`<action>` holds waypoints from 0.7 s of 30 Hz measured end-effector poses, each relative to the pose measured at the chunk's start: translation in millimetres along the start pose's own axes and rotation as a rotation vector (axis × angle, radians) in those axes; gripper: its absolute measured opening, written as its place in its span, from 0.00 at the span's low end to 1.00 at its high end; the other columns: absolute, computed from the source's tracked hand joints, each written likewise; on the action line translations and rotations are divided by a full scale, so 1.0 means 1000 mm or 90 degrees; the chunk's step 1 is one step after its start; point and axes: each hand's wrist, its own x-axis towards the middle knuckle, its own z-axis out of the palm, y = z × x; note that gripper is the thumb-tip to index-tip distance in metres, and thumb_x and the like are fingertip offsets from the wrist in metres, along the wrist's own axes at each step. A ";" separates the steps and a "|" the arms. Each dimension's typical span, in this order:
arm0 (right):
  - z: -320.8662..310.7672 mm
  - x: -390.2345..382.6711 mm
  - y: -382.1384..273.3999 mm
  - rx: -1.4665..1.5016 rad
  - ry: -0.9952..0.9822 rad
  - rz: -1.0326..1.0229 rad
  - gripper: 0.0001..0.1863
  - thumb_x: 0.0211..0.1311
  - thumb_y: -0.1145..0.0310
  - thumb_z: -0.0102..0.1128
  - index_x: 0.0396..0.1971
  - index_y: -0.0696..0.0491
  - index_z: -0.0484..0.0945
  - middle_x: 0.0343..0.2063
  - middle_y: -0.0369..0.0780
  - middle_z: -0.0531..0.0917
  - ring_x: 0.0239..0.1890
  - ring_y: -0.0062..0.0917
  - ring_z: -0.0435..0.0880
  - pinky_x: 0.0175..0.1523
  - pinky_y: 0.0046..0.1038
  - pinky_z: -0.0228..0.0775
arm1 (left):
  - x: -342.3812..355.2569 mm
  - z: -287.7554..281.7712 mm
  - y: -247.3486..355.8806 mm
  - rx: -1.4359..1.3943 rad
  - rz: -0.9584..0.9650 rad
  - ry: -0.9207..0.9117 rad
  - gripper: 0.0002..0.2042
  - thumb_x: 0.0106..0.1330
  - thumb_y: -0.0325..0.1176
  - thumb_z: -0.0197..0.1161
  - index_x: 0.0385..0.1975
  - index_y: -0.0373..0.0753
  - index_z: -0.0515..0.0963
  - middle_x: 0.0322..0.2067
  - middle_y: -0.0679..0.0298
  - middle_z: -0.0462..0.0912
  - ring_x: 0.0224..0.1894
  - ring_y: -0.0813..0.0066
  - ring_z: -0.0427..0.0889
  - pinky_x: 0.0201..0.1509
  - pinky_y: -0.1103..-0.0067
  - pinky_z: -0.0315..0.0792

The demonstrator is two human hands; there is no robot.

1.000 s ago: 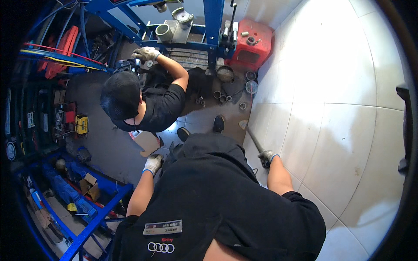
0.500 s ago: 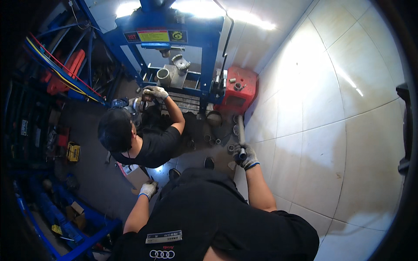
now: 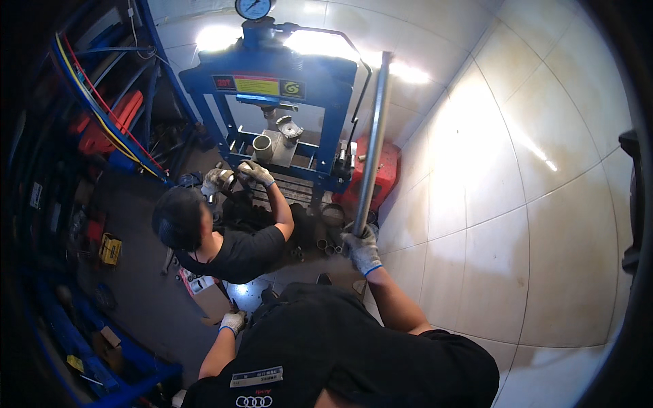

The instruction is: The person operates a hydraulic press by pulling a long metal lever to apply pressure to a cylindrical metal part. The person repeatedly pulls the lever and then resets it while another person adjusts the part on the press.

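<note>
My right hand, in a grey-white glove, is closed round the lower end of a long metal pipe. The pipe stands nearly upright, its top reaching beside the blue hydraulic press. My left hand, also gloved, hangs low at my side near an open cardboard box. Its fingers look curled; whatever they may hold is too small to make out. On the press bed are a short metal sleeve and a round metal part.
A co-worker crouches before the press, gloved hands on a metal part. Behind the pipe sits a red machine. Several metal rings and tubes lie on the floor. A tiled wall borders my right; blue shelving stands left.
My right hand has raised the pipe from low by the red machine to nearly upright. The co-worker's second gloved hand has come into sight on the metal part.
</note>
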 end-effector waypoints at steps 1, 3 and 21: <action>0.004 -0.006 0.002 0.035 -0.011 0.135 0.11 0.55 0.75 0.67 0.37 0.49 0.76 0.18 0.33 0.77 0.13 0.19 0.76 0.16 0.23 0.65 | 0.007 0.004 -0.009 0.077 0.039 0.021 0.18 0.71 0.43 0.55 0.51 0.37 0.79 0.44 0.49 0.85 0.48 0.54 0.83 0.53 0.67 0.74; 0.012 -0.014 -0.001 -0.001 -0.028 0.151 0.12 0.53 0.76 0.68 0.36 0.50 0.76 0.19 0.32 0.77 0.14 0.17 0.75 0.18 0.22 0.67 | 0.018 0.010 -0.025 0.249 0.125 0.032 0.18 0.71 0.43 0.55 0.51 0.37 0.80 0.45 0.47 0.84 0.50 0.53 0.83 0.54 0.67 0.74; -0.030 -0.046 0.025 -0.051 0.013 0.211 0.08 0.56 0.77 0.65 0.34 0.53 0.76 0.21 0.35 0.78 0.15 0.21 0.75 0.21 0.26 0.70 | 0.058 0.046 -0.086 -0.049 0.070 0.090 0.23 0.67 0.42 0.55 0.54 0.31 0.79 0.54 0.44 0.81 0.60 0.48 0.77 0.63 0.67 0.70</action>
